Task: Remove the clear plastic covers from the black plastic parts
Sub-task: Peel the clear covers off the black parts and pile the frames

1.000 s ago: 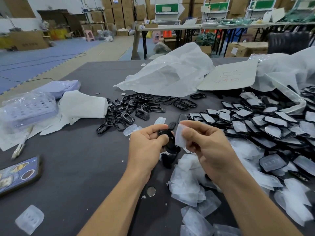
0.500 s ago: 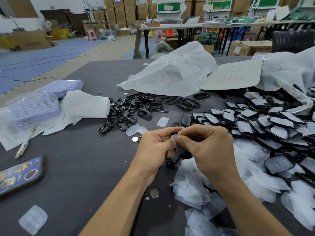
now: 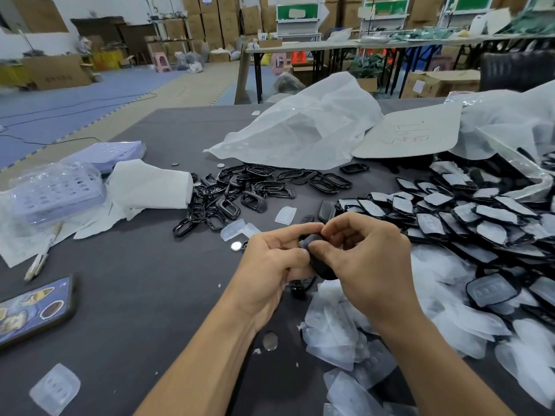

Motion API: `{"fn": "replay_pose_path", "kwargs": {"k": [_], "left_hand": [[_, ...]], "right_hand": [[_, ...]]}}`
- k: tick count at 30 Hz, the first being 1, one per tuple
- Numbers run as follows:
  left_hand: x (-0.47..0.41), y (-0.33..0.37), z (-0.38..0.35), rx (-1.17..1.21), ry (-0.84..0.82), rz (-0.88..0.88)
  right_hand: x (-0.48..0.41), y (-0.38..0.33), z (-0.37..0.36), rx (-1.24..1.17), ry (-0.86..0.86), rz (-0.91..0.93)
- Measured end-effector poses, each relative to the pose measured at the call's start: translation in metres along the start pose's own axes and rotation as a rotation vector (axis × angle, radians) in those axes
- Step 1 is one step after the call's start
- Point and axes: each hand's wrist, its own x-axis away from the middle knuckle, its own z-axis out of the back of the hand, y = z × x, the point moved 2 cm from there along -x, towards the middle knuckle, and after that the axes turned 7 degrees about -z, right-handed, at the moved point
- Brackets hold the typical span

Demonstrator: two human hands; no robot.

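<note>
Both hands meet above the near middle of the table, and between them is one black part, rounded, dark and matte, with only its lower end showing below the fingers. The left hand curls its fingers round the part from the left. The right hand pinches the upper end between thumb and forefinger. A small pale, cloudy patch of cover shows at the thumb tips, still lying against the part. To the right spreads a heap of covered parts, and just below the hands lies a drift of loose covers. Beyond the hands is a pile of black frames, with a crumpled bag and a card behind them. At the left are lilac trays, white paper and a phone, and a coin cell lies between the forearms. The fingers hide most of the part and cover, so I cannot tell how far the cover is lifted.
</note>
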Motion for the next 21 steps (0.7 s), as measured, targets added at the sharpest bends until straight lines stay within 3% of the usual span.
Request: {"fn": "replay_pose_path", "kwargs": {"k": [6, 11, 17, 21], "left_hand": [[-0.002, -0.003, -0.001, 0.003, 0.139, -0.033], [-0.002, -0.002, -0.001, 0.046, 0.128, -0.081], [0.003, -0.001, 0.0, -0.176, 0.138, -0.108], [0.005, 0.004, 0.001, -0.182, 0.193, -0.086]], "right_hand": [[-0.001, 0.006, -0.004, -0.006, -0.041, -0.056], [-0.003, 0.01, -0.006, -0.067, -0.092, -0.151], [-0.004, 0.011, -0.001, -0.174, -0.124, -0.205], [-0.003, 0.01, -0.002, -0.19, -0.123, -0.187]]}}
